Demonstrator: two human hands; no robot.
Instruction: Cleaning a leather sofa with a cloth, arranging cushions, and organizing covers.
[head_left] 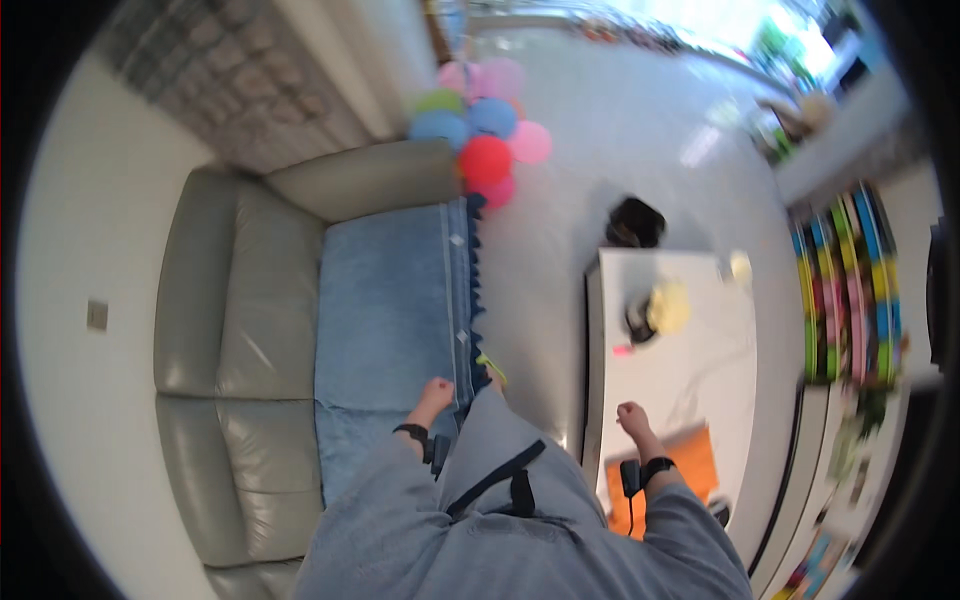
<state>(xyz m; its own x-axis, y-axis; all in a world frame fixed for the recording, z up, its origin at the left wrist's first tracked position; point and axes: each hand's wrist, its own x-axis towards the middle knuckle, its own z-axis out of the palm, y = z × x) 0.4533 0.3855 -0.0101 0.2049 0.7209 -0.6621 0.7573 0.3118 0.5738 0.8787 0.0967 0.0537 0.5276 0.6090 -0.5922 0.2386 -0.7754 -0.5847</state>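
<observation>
My left hand (435, 394) is curled into a loose fist above the edge of the blue seat cover (385, 300) on the sofa. Nothing shows in its fingers. To the right, my right hand (632, 416) is also closed and looks to hold nothing. It hovers over the long white table (650, 385), just beyond an orange sheet (690, 460) lying there. Each wrist wears a black strap with a small dark device. Farther along the tabletop are a pale yellow object (668, 307), a dark item (639, 322) and a small pink piece (623, 350).
A grey leather sofa (270, 350) lines the left. Colourful balloons (487, 158) cluster past its far end. A black bin-like object (636, 222) stands on the floor beyond the table. At right is a rack of bright bins (850, 290). Grey floor (540, 290) runs between sofa and table.
</observation>
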